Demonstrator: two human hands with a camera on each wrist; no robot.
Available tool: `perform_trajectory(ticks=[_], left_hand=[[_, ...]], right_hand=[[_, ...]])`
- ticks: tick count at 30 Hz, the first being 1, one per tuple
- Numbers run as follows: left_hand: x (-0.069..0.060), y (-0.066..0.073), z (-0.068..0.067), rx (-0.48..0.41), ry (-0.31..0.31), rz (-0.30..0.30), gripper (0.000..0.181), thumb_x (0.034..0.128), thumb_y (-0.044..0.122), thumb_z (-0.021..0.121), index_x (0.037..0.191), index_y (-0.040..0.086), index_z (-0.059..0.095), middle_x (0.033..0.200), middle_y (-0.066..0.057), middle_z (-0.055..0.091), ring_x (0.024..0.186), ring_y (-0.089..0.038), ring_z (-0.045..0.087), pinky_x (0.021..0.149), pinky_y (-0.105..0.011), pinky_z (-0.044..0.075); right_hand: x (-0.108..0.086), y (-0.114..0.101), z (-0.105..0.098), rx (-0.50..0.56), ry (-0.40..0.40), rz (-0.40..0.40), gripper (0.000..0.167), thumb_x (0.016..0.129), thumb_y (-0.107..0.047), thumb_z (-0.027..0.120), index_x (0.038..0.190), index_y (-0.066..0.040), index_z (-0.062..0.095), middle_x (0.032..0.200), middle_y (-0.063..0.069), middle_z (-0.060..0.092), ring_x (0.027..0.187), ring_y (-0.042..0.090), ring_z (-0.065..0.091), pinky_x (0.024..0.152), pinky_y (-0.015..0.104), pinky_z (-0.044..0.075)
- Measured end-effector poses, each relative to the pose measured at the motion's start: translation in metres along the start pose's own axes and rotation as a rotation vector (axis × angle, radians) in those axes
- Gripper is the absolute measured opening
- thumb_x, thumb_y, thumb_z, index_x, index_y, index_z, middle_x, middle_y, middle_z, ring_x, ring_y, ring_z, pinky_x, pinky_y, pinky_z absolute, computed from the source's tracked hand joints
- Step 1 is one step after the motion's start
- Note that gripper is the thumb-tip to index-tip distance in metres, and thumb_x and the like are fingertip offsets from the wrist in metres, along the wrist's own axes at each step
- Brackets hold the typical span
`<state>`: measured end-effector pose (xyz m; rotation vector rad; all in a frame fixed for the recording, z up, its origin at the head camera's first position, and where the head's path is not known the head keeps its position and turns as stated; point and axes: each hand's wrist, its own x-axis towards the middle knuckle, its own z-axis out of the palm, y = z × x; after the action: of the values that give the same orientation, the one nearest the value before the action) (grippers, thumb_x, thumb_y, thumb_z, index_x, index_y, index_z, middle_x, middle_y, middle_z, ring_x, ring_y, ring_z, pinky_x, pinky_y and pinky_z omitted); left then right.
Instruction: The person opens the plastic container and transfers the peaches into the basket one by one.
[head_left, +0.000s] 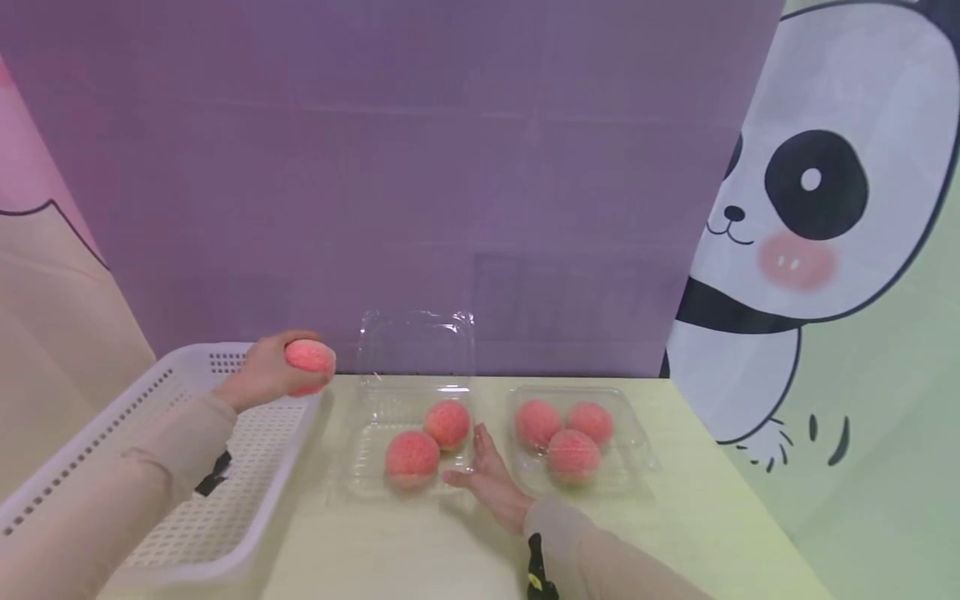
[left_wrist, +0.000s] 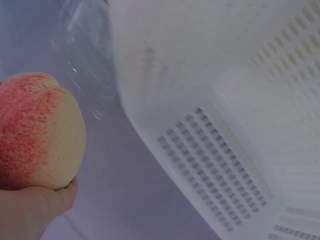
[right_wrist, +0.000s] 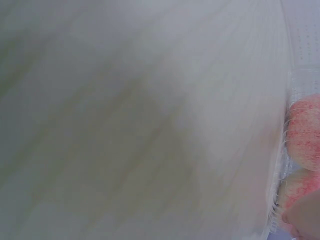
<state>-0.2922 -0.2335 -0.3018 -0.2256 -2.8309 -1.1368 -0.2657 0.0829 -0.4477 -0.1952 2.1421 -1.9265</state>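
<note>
My left hand [head_left: 270, 371] grips a pink peach [head_left: 310, 357] above the far right corner of the white basket. In the left wrist view that peach [left_wrist: 42, 130] shows a red side and a pale yellow side. An open clear plastic clamshell box [head_left: 367, 458] stands mid-table with its lid [head_left: 416, 350] raised at the back. Two peaches lie in it, one in front [head_left: 412, 458] and one behind [head_left: 447, 423]. My right hand [head_left: 495, 483] is at the box's right side, fingers extended and thumb apart, holding nothing. Whether it touches the box I cannot tell.
The white perforated basket [head_left: 262, 500] stands on the left of the pale table [head_left: 375, 550]. Right of my right hand sits a second clear box [head_left: 630, 442], its lid apparently down over three peaches [head_left: 573, 456]. A purple backdrop [head_left: 420, 183] rises behind. A blurred pale surface fills most of the right wrist view.
</note>
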Motion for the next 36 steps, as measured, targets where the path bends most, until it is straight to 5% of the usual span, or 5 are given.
perform_trajectory(ticks=[9,19,36], left_hand=[[0.002,-0.049,-0.019,0.075,0.046,-0.026,0.078,0.0778,0.036,0.069,0.134,-0.007,0.036,0.123,-0.032,0.046,0.101,-0.039,0.051,0.076,-0.041,0.049],[0.000,-0.107,-0.019,0.161,0.105,-0.087,0.075,0.0766,0.034,0.068,0.125,-0.015,0.040,0.111,-0.037,0.052,0.091,-0.042,0.055,0.072,-0.042,0.050],[-0.009,-0.146,-0.009,0.134,0.094,-0.184,0.071,0.0741,0.035,0.069,0.120,-0.013,0.044,0.096,-0.028,0.060,0.080,-0.030,0.058,0.063,-0.028,0.046]], right_hand=[[-0.002,0.000,-0.001,-0.007,0.007,0.014,0.103,0.077,-0.014,0.069,0.147,-0.010,-0.005,0.153,0.014,-0.004,0.140,0.035,-0.001,0.111,0.054,0.005],[-0.003,-0.002,-0.001,-0.013,0.008,0.008,0.103,0.077,-0.014,0.069,0.147,-0.009,-0.006,0.153,0.015,-0.005,0.140,0.036,-0.001,0.111,0.054,0.004],[-0.005,-0.004,-0.001,-0.019,-0.003,0.005,0.101,0.079,-0.014,0.068,0.147,-0.010,-0.007,0.153,0.015,-0.005,0.139,0.036,0.001,0.111,0.054,0.005]])
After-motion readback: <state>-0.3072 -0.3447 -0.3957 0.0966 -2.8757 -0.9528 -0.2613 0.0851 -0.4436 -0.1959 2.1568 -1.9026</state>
